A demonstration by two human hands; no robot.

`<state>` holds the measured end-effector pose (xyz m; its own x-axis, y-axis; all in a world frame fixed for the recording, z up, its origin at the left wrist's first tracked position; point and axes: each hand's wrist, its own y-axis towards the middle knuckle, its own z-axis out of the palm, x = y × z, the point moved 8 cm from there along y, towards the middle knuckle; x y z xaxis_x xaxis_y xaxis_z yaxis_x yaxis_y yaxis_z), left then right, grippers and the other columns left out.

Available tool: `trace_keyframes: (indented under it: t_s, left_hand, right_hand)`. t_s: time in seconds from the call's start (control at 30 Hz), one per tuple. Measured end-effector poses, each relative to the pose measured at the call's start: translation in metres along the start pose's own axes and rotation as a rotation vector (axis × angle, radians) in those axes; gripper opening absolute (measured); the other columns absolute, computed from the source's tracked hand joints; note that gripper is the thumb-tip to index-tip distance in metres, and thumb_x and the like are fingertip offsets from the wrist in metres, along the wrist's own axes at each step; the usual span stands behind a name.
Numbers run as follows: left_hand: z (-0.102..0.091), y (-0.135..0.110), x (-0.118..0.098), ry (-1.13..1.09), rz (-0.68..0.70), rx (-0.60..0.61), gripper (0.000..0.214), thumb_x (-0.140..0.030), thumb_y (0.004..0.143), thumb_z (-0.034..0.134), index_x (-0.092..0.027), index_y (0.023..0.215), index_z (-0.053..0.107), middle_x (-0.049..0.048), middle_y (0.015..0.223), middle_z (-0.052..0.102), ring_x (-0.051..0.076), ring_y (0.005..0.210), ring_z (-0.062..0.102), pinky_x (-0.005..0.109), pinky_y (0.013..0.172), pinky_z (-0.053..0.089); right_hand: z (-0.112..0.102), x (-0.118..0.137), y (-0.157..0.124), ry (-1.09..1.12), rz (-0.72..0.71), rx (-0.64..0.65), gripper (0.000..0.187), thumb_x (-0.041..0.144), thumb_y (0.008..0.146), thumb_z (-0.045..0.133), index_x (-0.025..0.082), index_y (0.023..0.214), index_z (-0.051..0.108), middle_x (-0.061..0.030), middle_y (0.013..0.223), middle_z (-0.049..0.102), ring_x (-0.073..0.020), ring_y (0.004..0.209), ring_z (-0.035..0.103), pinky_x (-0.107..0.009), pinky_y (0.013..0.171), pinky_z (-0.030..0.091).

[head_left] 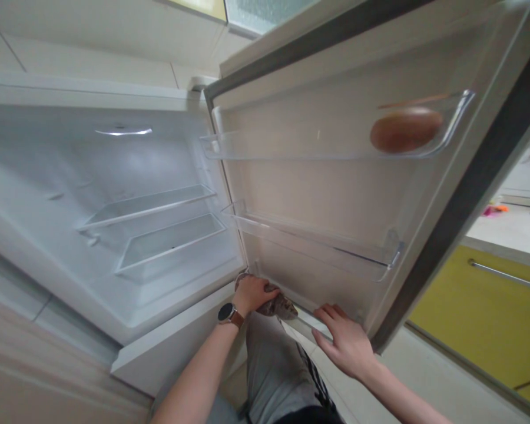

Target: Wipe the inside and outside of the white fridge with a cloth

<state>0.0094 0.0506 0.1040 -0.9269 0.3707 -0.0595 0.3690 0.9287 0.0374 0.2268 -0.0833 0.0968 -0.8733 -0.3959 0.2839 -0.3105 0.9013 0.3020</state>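
Note:
My left hand (250,294), with a watch on its wrist, is closed on a brown patterned cloth (279,306) at the lower edge of the open fridge door (309,188), near the hinge side. Part of the cloth hangs out past my fingers. My right hand (344,341) lies against the bottom edge of the same door, farther toward its free side. Its fingers are stretched out and hold nothing.
Inside the fridge (128,159), glass shelves (172,244) span the white compartment. Clear racks (300,147) run across the door, and a brown egg-shaped object (406,131) sits in the upper one. A yellow cabinet (481,312) and counter stand at right.

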Motion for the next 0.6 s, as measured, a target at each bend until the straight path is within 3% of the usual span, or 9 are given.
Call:
trace_keyframes:
  t_s: [0.13, 0.27, 0.37, 0.47, 0.6]
  left_hand:
    - [-0.003, -0.002, -0.021, -0.015, -0.018, 0.025, 0.056, -0.066, 0.097, 0.052, -0.02, 0.103, 0.085, 0.0155, 0.098, 0.079, 0.031, 0.102, 0.074, 0.038, 0.093, 0.051]
    - [0.0, -0.009, -0.059, -0.041, 0.016, 0.056, 0.061, -0.071, 0.094, 0.052, -0.021, 0.101, 0.085, 0.0156, 0.096, 0.079, 0.033, 0.1, 0.075, 0.039, 0.09, 0.054]
    - [0.002, -0.016, -0.095, -0.086, 0.106, 0.022, 0.062, -0.076, 0.091, 0.054, -0.023, 0.099, 0.085, 0.0147, 0.096, 0.08, 0.034, 0.101, 0.075, 0.04, 0.09, 0.055]
    - [0.005, -0.024, -0.125, -0.133, 0.226, 0.016, 0.049, -0.067, 0.088, 0.062, -0.025, 0.1, 0.084, 0.012, 0.094, 0.08, 0.033, 0.096, 0.076, 0.04, 0.087, 0.056]
    - [0.008, -0.028, -0.136, -0.159, 0.316, 0.035, 0.038, -0.056, 0.086, 0.066, -0.025, 0.1, 0.083, 0.0106, 0.093, 0.08, 0.032, 0.093, 0.076, 0.039, 0.085, 0.056]
  right_hand:
    - [-0.001, -0.006, 0.001, -0.003, 0.004, -0.03, 0.029, 0.044, 0.102, 0.052, 0.027, 0.122, 0.064, -0.0094, 0.124, 0.069, -0.0288, 0.116, 0.065, -0.04, 0.087, 0.058]
    - [-0.002, -0.015, 0.003, -0.015, 0.013, -0.072, 0.03, 0.044, 0.102, 0.053, 0.026, 0.123, 0.064, -0.0092, 0.125, 0.069, -0.0293, 0.116, 0.065, -0.041, 0.086, 0.058]
    - [-0.001, -0.021, 0.004, -0.021, 0.022, -0.095, 0.031, 0.045, 0.102, 0.051, 0.027, 0.123, 0.065, -0.0085, 0.123, 0.07, -0.029, 0.113, 0.066, -0.039, 0.083, 0.057]
    - [-0.003, -0.025, 0.005, -0.019, 0.028, -0.116, 0.032, 0.046, 0.102, 0.05, 0.027, 0.122, 0.066, -0.0081, 0.122, 0.07, -0.0279, 0.11, 0.068, -0.036, 0.08, 0.056]
    - [-0.002, -0.026, 0.006, -0.014, 0.033, -0.101, 0.032, 0.047, 0.102, 0.05, 0.027, 0.121, 0.067, -0.0076, 0.12, 0.071, -0.028, 0.108, 0.068, -0.035, 0.078, 0.055]
